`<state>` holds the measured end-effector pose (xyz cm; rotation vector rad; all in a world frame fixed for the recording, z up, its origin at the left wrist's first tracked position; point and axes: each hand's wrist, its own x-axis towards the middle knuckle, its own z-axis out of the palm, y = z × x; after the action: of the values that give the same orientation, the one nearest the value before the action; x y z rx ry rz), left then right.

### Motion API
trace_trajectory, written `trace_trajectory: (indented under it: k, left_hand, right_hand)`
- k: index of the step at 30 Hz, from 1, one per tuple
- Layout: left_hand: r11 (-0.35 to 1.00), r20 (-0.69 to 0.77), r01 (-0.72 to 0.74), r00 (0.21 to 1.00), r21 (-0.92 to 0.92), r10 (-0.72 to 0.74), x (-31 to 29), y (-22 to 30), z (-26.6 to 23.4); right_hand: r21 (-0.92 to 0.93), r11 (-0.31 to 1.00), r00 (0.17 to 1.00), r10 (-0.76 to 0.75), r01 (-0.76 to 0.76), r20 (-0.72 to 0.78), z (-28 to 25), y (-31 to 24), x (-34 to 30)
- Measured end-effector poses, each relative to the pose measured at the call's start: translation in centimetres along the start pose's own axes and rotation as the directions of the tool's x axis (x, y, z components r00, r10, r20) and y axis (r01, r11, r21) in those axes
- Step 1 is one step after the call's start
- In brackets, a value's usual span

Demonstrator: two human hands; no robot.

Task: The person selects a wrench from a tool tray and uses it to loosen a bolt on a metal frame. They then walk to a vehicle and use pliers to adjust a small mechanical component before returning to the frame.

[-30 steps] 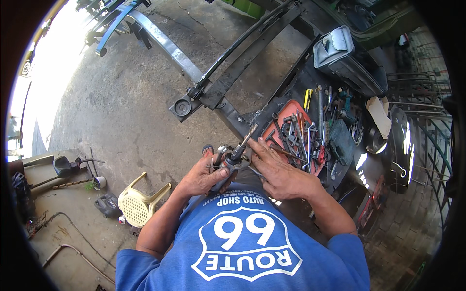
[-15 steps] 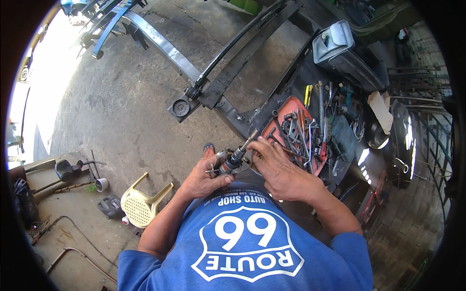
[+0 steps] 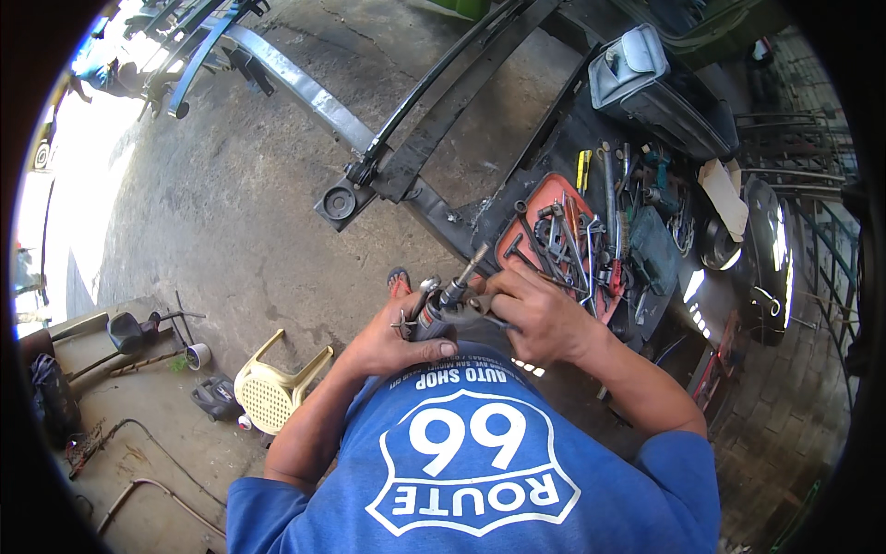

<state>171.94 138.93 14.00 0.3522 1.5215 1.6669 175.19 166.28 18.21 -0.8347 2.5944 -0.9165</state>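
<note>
In front of my stomach, my left hand (image 3: 406, 342) is wrapped round a die grinder (image 3: 427, 323), a slim dark rotary tool with a red band. A metal bit (image 3: 473, 265) sticks out of its collet, pointing up and to the right. Beside the grinder, a small round-ended metal piece (image 3: 430, 285) stands up from the same hand. My right hand (image 3: 540, 309) is closed on an open-ended wrench (image 3: 472, 309), whose grey jaw sits against the grinder just below the collet. Part of the wrench is hidden by my fingers.
A red tray (image 3: 556, 185) full of wrenches and sockets lies just beyond my right hand, with more hand tools beside it. A black metal frame (image 3: 429, 198) stretches ahead. A grey bag (image 3: 637, 78) stands far right; a cream plastic stool (image 3: 268, 392) stands left.
My right hand has shifted from the bit, its fingers now curled round the wrench, which sits lower by the collet. The left hand still holds the grinder in nearly the same place.
</note>
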Motion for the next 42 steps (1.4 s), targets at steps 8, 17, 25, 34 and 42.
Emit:
trace_trajectory:
  k: [8, 17, 25, 34, 42]
  left_hand:
    - [0.968, 0.107, 0.103, 0.991, -0.229, -0.08, 0.6, -0.2, -0.4]
    - [0.98, -0.018, 0.001, 1.0, -0.201, -0.004, 0.8, -1.0, 0.3]
    - [0.98, 0.02, -0.003, 1.0, -0.197, 0.007, 1.2, -1.1, 0.1]
    - [0.981, 0.06, 0.055, 0.997, -0.186, -0.044, 1.5, -0.8, -0.2]
    - [0.985, 0.056, 0.035, 0.998, -0.172, -0.026, 2.4, -1.1, 0.1]
  right_hand:
    - [0.017, 0.999, 0.997, -0.04, 0.041, -0.073, 0.2, 0.6, -0.3]
    - [0.025, 0.992, 0.983, 0.12, -0.125, 0.141, 0.3, -0.3, -1.1]
    - [0.12, 0.985, 0.982, 0.108, -0.127, 0.152, -0.1, -0.9, -0.8]
    - [0.208, 0.97, 0.99, 0.117, -0.13, 0.075, -0.3, -1.2, -0.6]
    - [0.177, 0.973, 0.988, 0.134, -0.147, 0.081, -1.0, -0.6, -1.3]
